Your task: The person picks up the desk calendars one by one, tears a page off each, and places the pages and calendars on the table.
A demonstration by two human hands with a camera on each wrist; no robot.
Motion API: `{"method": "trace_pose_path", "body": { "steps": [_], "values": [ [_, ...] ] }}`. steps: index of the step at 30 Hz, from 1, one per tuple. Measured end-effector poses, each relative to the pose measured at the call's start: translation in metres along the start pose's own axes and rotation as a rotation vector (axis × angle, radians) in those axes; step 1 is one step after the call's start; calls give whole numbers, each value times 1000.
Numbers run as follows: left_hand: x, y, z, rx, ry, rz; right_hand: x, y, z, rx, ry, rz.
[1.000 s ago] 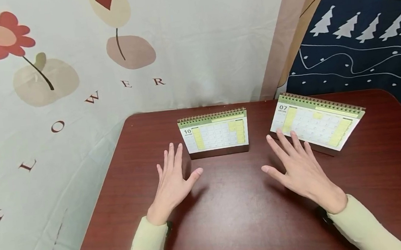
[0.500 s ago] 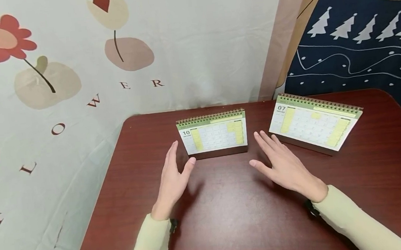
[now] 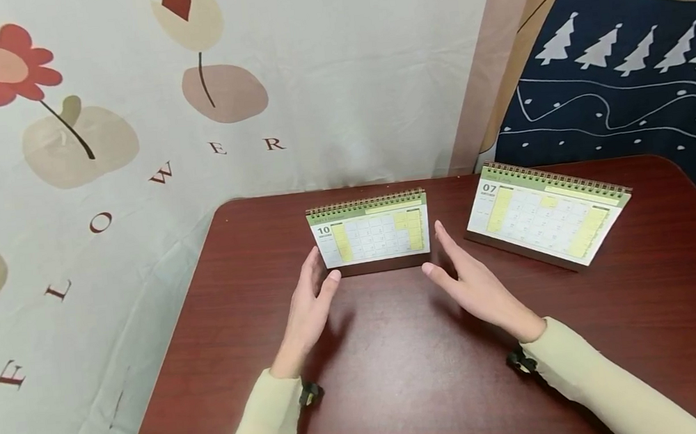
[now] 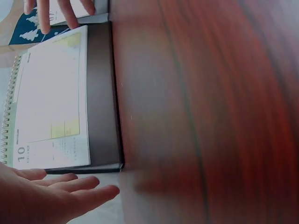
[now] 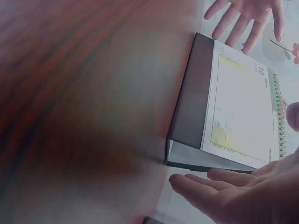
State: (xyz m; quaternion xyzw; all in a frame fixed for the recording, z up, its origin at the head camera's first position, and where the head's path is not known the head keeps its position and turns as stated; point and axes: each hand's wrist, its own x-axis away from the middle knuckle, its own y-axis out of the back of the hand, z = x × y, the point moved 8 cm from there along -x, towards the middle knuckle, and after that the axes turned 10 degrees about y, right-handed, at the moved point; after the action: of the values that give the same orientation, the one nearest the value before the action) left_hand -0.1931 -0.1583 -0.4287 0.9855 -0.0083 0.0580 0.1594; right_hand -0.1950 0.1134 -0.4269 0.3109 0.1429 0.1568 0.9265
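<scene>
A spiral-bound desk calendar (image 3: 381,235) marked 10 stands on the table, its page facing me. My left hand (image 3: 307,305) is at its left end with fingers extended; in the left wrist view those fingers (image 4: 84,189) lie right beside the calendar's end. At the opposite end is my right hand (image 3: 474,282), fingers straight and thumb apart. The right wrist view has its fingertips (image 5: 187,182) just off the calendar's open side. Farther right, a second desk calendar (image 3: 549,215) marked 07 stands at an angle, beyond my right hand.
Both calendars stand on a dark red-brown wooden table (image 3: 389,381). Behind it hangs a pale cloth (image 3: 361,90) printed with flowers and letters. A navy cloth (image 3: 627,106) with white trees hangs at the back right.
My right hand has moved left, from in front of the 07 calendar to the right end of the 10 calendar. My left hand has turned and come closer to its left end.
</scene>
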Motion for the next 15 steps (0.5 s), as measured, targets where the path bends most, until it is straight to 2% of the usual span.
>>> {"method": "trace_pose_path", "body": {
  "steps": [5,15],
  "values": [
    [-1,-3,3,123,45,43,-7,-5,0,-80,10,-28],
    [-3,-4,4,154,72,59,-13,-13,-1,-188,13,-50]
  ]
}}
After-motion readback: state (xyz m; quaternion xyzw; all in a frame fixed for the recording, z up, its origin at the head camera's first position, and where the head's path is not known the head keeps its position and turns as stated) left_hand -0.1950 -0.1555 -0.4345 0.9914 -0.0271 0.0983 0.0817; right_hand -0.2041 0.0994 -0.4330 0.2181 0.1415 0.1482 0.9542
